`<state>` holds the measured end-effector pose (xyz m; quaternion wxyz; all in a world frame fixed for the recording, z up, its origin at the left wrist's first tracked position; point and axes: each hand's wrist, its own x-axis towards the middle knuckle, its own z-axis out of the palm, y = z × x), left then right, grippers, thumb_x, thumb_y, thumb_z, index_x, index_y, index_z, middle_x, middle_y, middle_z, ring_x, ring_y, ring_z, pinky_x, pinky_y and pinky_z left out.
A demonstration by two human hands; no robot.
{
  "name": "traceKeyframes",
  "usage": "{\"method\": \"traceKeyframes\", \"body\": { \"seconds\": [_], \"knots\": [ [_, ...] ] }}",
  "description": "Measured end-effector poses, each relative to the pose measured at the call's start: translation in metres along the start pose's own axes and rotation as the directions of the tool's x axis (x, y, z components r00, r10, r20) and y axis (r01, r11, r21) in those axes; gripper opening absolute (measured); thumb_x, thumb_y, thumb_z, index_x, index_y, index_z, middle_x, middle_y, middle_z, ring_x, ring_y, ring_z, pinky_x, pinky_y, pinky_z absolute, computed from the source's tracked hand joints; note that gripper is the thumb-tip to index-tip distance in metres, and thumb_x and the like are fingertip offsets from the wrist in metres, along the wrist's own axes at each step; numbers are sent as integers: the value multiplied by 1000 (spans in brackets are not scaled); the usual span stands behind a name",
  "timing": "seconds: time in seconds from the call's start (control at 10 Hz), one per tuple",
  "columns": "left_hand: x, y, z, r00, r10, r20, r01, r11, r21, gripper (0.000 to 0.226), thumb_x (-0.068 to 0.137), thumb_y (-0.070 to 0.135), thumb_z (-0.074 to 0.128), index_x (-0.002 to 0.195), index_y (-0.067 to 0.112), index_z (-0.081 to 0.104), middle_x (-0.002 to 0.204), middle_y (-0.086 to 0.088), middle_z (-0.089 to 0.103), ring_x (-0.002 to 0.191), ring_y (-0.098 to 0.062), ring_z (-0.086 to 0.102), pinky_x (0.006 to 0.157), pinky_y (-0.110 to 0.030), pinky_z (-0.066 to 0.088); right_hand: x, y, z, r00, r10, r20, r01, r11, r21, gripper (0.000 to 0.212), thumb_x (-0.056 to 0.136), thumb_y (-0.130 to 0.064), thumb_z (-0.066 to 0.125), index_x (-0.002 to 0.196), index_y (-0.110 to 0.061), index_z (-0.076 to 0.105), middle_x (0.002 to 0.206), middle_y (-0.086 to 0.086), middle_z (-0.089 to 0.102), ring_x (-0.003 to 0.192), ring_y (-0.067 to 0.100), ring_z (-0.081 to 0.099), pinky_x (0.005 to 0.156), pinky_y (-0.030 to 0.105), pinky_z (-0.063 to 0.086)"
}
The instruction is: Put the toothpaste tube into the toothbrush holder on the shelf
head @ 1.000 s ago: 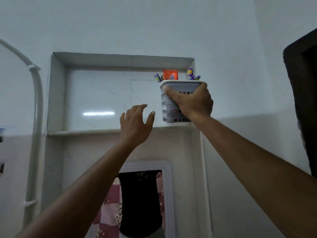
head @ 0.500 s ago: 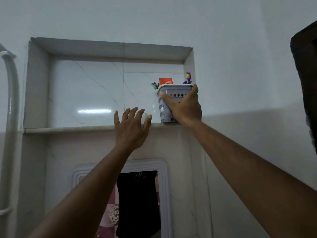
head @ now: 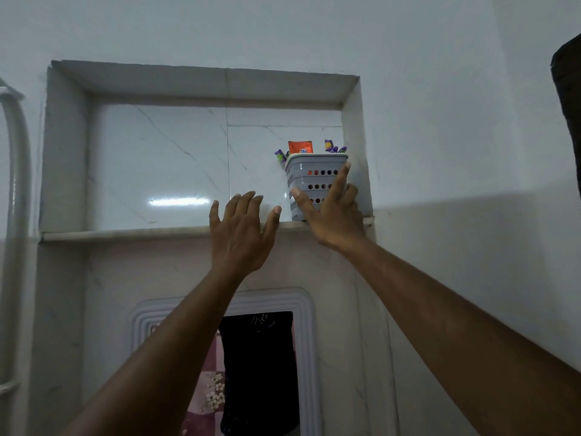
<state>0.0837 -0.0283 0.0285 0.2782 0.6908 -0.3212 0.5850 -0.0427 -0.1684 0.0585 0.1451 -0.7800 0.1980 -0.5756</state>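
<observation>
A grey perforated toothbrush holder [head: 314,172] stands on the marble shelf [head: 125,235], tucked into the right corner of the wall niche. The orange end of the toothpaste tube [head: 301,146] sticks up out of it, between purple toothbrushes [head: 334,148]. My right hand [head: 333,221] lies against the holder's front with its fingers spread, the index finger reaching up to the rim and the thumb on the left wall. My left hand [head: 240,234] is open and empty, held in front of the shelf edge just left of the holder.
The niche's right wall [head: 355,136] is close beside the holder. The rest of the shelf stretches left. A white pipe [head: 17,184] runs down the far left. Below the shelf is a white-framed opening [head: 301,341] with dark cloth. A dark object [head: 569,121] edges in at right.
My right hand set the holder down in the niche's right corner and loosened from a full grip to spread fingers. My left hand stayed open and rose toward the shelf edge.
</observation>
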Motion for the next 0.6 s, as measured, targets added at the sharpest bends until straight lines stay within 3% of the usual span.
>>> {"method": "traceKeyframes", "body": {
  "seconds": [0.2,0.3,0.4,0.5,0.6],
  "knots": [
    [0,0,-3,999,-3,45,4,999,-35,65,109,65,31,149,22,59,160,0,55,152,-23,46,127,-57,25,-7,13,3,995,-100,-2,100,995,-18,121,101,-81,51,171,-23,-30,179,16,6,159,40,34,123,56,41],
    [1,1,-11,992,-20,128,32,995,-91,68,108,66,31,153,22,54,165,0,49,155,-22,41,127,-54,25,-14,19,1,992,-116,-47,120,989,83,120,100,-73,64,175,-23,-16,175,16,12,157,36,34,119,53,46],
    [3,-4,-22,968,-42,247,93,976,-195,66,108,64,35,159,24,46,169,1,42,155,-23,40,127,-50,22,-22,23,-2,976,-84,-199,116,981,155,104,95,-66,68,172,-14,23,165,18,30,149,36,43,115,55,53],
    [-9,-9,-45,961,-97,257,194,903,-383,56,108,50,50,157,22,49,163,0,51,147,-25,50,126,-46,30,-40,19,-12,933,-123,-338,173,977,123,83,91,-59,67,154,-8,50,152,16,48,137,35,51,109,57,55],
    [-21,-17,-72,977,-122,177,193,859,-475,52,108,47,55,153,22,54,157,0,57,144,-22,53,121,-49,41,-52,11,-19,907,-209,-366,268,956,120,67,94,-51,71,145,-10,59,143,11,58,132,30,55,105,47,55]
  ]
}}
